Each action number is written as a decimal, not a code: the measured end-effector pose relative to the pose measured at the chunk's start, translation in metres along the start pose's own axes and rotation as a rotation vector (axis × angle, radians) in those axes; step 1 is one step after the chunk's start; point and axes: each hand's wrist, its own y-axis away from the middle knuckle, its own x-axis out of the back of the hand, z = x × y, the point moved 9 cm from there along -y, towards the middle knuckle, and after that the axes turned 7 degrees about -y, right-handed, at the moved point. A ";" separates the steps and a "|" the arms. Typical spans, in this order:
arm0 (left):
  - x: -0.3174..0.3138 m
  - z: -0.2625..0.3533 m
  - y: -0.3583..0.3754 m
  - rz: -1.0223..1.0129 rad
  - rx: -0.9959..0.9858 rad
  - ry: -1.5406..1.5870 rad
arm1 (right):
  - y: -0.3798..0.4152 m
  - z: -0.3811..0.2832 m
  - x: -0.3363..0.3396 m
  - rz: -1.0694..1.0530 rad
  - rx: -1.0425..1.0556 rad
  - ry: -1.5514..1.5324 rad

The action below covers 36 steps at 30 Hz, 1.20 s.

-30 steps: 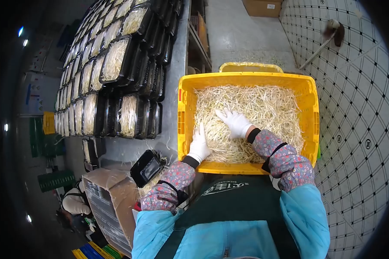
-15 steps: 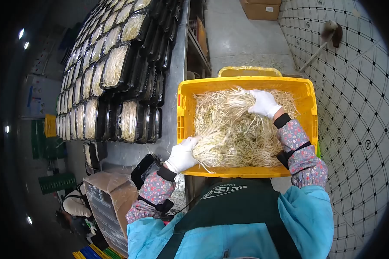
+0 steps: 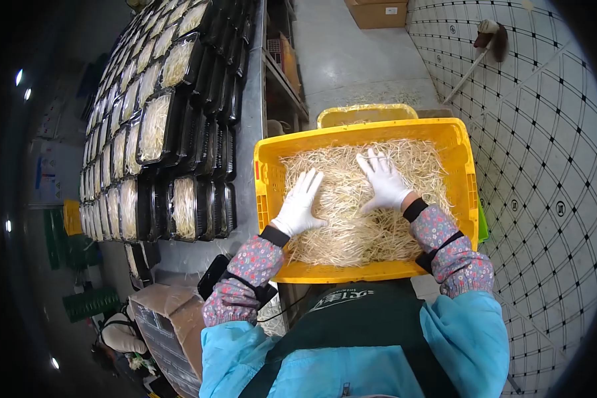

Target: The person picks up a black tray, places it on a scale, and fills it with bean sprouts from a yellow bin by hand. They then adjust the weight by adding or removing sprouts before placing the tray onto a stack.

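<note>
A yellow plastic crate [image 3: 365, 271] in front of me holds a thick bed of pale bean sprouts [image 3: 341, 229]. My left hand [image 3: 300, 204], in a white glove, lies over the sprouts near the crate's left wall, its fingers stretched out and thumb apart. On the right half of the bed, my right hand [image 3: 385, 182], also gloved in white, rests with its fingers spread. Neither hand grips a bunch. Both palms face down on or just over the sprouts; exact contact is hidden beneath them.
To the left, many black trays of sprouts [image 3: 156, 126] are stacked on a metal table [image 3: 249, 142]. A cardboard box [image 3: 169, 325] stands at lower left, with another person [image 3: 123, 335] beyond it. Behind the crate is another yellow container [image 3: 368, 114]; farther back sits a carton [image 3: 378, 13].
Both hands have let go of their bunches of sprouts and opened. My left hand moved from the crate's near left corner up over the bed. The sprout surface looks flatter.
</note>
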 end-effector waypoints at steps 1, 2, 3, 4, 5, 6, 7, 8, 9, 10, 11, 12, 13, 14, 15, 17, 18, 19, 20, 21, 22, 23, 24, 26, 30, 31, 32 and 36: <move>-0.008 -0.001 -0.014 -0.001 -0.008 0.003 | 0.002 -0.003 -0.010 -0.075 -0.044 0.068; -0.023 -0.007 -0.028 -0.040 0.023 0.038 | 0.006 -0.001 -0.021 -0.153 -0.088 0.134; -0.038 -0.014 -0.041 -0.078 0.055 0.070 | 0.002 0.004 -0.028 -0.106 -0.073 0.171; -0.055 -0.020 -0.051 -0.160 0.104 0.186 | -0.004 0.009 -0.035 -0.107 -0.075 0.169; -0.068 -0.021 -0.055 -0.183 0.127 0.107 | -0.009 0.013 -0.045 -0.128 -0.055 0.129; -0.076 -0.020 -0.060 -0.206 0.148 0.026 | -0.011 0.013 -0.049 -0.147 -0.035 0.087; -0.082 -0.016 -0.062 -0.210 0.145 0.021 | -0.010 0.012 -0.045 -0.103 -0.044 0.024; -0.088 -0.022 -0.059 -0.201 0.267 0.036 | -0.012 0.019 -0.050 -0.097 -0.047 0.020; -0.090 -0.030 -0.053 -0.191 0.388 0.051 | -0.015 0.027 -0.057 -0.063 -0.018 0.006; -0.088 -0.027 -0.052 -0.192 0.384 0.048 | -0.016 0.035 -0.059 -0.030 0.012 -0.006; -0.088 -0.023 -0.049 -0.223 0.346 0.030 | -0.012 0.041 -0.051 0.105 0.083 -0.034; -0.088 -0.019 -0.045 -0.253 0.310 0.014 | -0.008 0.049 -0.041 0.103 0.081 -0.035; -0.085 -0.020 -0.042 -0.152 0.244 0.044 | -0.004 0.057 -0.021 0.073 0.036 -0.019; -0.083 -0.023 -0.035 -0.151 0.251 0.050 | -0.001 0.063 0.000 0.041 -0.006 -0.002; -0.073 -0.021 -0.030 -0.102 0.207 0.071 | 0.004 0.066 0.024 0.074 -0.024 -0.061; -0.061 -0.015 -0.020 0.017 0.106 0.138 | 0.010 0.071 0.062 0.134 -0.016 -0.198; -0.060 -0.011 -0.021 0.016 0.108 0.142 | 0.007 0.068 0.067 0.130 -0.017 -0.196; -0.056 0.007 -0.022 0.039 0.003 0.083 | 0.001 0.058 0.069 0.111 0.021 -0.322; -0.051 0.025 -0.024 0.062 -0.103 0.022 | -0.004 0.045 0.068 0.093 0.061 -0.447; -0.063 0.033 -0.028 -0.044 -0.104 -0.043 | -0.012 0.030 0.053 0.039 0.111 -0.585; -0.060 0.035 -0.027 -0.040 -0.101 -0.046 | -0.024 0.019 0.027 -0.065 0.192 -0.491; -0.056 0.031 -0.025 -0.011 -0.042 -0.031 | -0.029 0.016 0.004 -0.172 0.147 -0.348; -0.053 0.027 -0.022 0.018 0.017 -0.016 | -0.032 0.017 -0.018 -0.277 0.101 -0.206; -0.055 -0.008 0.000 0.023 0.155 0.084 | -0.038 0.027 -0.034 -0.369 0.100 -0.107; -0.086 -0.064 0.042 0.252 0.416 0.523 | -0.051 0.017 -0.018 -0.302 0.075 -0.179; -0.098 -0.055 0.039 0.224 0.441 0.659 | -0.059 0.015 -0.015 -0.192 0.063 -0.210; -0.110 -0.046 0.037 0.196 0.465 0.797 | -0.066 0.013 -0.013 -0.084 0.052 -0.241; -0.122 -0.021 0.040 0.241 0.344 0.932 | -0.036 -0.020 -0.054 -0.255 0.033 -0.154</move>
